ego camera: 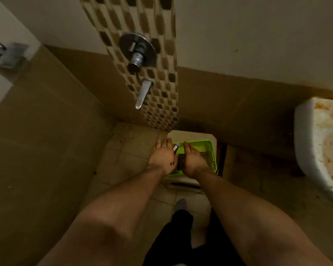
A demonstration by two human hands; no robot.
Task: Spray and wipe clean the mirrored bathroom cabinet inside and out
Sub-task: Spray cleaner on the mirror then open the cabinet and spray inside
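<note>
Both hands reached into the green basket (207, 150) on a low stool (190, 135), the left hand (162, 157) loosely touching a small tube (176, 147), the right hand (192, 162) open over dark contents; the mirrored cabinet was out of view, so items should be lowered gently.

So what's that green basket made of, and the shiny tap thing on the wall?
The green basket looks like moulded plastic: bright lime colour, thin walls with a slotted grid. The wall tap looks like chrome-plated metal: silvery, with bright reflections on its round plate and lever. What metal lies underneath can't be told.
</note>
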